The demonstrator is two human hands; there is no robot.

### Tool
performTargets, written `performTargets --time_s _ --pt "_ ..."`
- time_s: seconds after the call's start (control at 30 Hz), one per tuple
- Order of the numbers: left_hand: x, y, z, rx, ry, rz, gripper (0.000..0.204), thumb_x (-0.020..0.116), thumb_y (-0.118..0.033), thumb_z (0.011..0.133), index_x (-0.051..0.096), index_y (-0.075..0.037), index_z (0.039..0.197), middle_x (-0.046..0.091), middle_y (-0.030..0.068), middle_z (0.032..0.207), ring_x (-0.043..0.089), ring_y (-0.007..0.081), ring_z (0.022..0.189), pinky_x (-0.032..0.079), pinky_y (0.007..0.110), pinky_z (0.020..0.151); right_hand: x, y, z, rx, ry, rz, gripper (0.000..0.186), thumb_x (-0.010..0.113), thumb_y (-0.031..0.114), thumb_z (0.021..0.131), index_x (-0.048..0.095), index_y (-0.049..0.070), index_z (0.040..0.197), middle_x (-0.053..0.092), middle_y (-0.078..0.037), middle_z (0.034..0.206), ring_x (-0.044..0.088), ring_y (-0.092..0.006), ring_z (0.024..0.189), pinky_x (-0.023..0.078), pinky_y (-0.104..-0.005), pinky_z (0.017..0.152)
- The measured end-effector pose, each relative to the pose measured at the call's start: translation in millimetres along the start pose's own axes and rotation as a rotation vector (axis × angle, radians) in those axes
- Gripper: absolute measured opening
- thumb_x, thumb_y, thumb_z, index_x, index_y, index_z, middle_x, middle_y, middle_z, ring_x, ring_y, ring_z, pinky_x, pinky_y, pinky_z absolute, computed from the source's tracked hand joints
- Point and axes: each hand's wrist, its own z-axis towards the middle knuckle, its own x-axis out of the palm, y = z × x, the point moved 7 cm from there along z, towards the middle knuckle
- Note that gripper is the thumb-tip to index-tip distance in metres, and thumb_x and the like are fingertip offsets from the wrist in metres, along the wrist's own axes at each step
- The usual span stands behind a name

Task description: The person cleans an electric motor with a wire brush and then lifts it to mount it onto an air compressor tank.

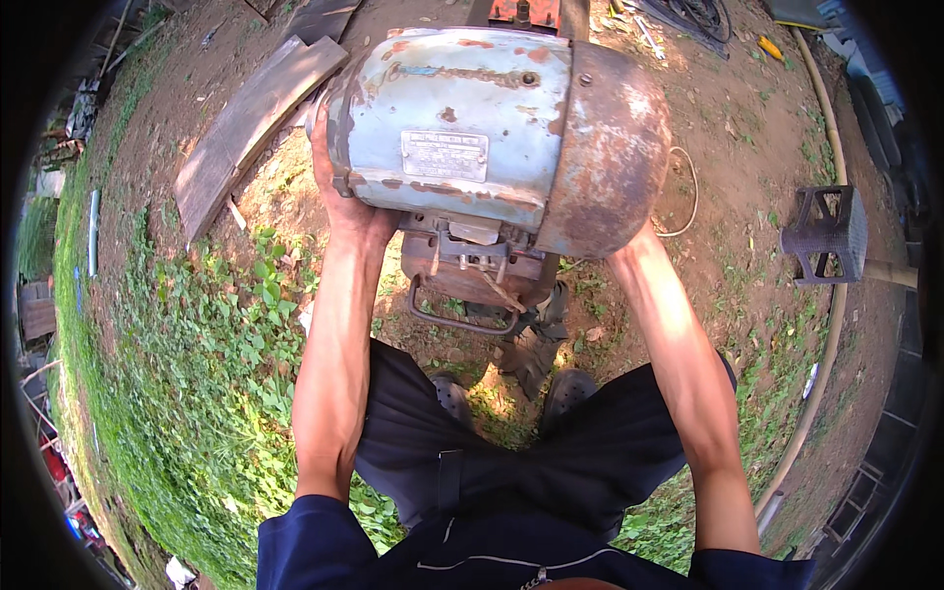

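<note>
A large electric motor (462, 103) with chipped light-blue paint, a small metal plate and a rusty end cover is between my two hands. My left hand (356, 206) grips its left end, with the palm low and the fingers partly hidden behind the casing. My right hand (629, 244) is under the rusty right end, its fingers hidden by the motor. Directly beneath is a rusty metal machine base (472, 265) with a bent rod handle (462, 320). Whether the motor rests on this base cannot be made out.
Worn wooden planks (251, 128) lie on the dirt at the left. A dark plastic stool (831, 236) lies on its side at the right, near a long bamboo pole (831, 334). An orange-red metal part (524, 14) stands behind the motor. Green weeds (206, 374) cover the left ground.
</note>
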Motion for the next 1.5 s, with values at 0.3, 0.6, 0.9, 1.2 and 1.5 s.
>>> performTargets --time_s 0.3,0.6,0.9,1.2,1.5 --pt "-4 -2 -1 0.012 -0.018 0.077 0.064 0.050 -0.060 0.088 0.052 -0.010 0.129 0.059 0.0085 0.122 0.056 0.0245 0.113 0.046 0.044 0.096 -17 3 -2 0.009 -0.079 -0.042 0.049 0.042 0.045 0.100 0.053 0.007 0.128 0.066 -0.010 0.112 0.068 -0.0232 0.096 0.059 -0.0408 0.080" --pt "-2 1 1 -0.029 -0.018 0.030 0.062 0.048 -0.059 0.089 0.053 -0.011 0.128 0.058 0.0074 0.123 0.056 0.0240 0.112 0.045 0.043 0.095 -22 1 2 0.002 -0.076 -0.047 0.048 0.042 0.045 0.099 0.053 0.006 0.127 0.066 -0.010 0.111 0.068 -0.0230 0.095 0.059 -0.0406 0.079" --pt "-5 1 5 0.036 -0.053 0.048 0.056 0.041 -0.055 0.093 0.052 -0.014 0.130 0.057 0.0054 0.125 0.054 0.0239 0.116 0.043 0.043 0.099 -6 -1 6 0.004 0.007 0.057 0.050 0.041 0.046 0.101 0.052 0.005 0.128 0.065 -0.011 0.111 0.067 -0.0231 0.094 0.059 -0.0400 0.079" --pt "-21 9 8 -0.017 -0.066 -0.029 0.057 0.040 -0.056 0.094 0.052 -0.013 0.130 0.057 0.0061 0.126 0.053 0.0245 0.116 0.043 0.044 0.098 -27 -4 7 -0.006 -0.030 -0.058 0.049 0.040 0.044 0.101 0.050 0.005 0.129 0.065 -0.010 0.113 0.067 -0.0223 0.095 0.060 -0.0374 0.079" --pt "-3 -1 3 -0.008 0.016 0.001 0.060 0.041 -0.058 0.093 0.052 -0.011 0.129 0.057 0.0085 0.125 0.054 0.0250 0.115 0.043 0.043 0.099 -6 4 0 -0.086 0.009 -0.175 0.045 0.040 0.039 0.101 0.051 0.006 0.130 0.064 -0.009 0.115 0.066 -0.0216 0.099 0.059 -0.0391 0.082"
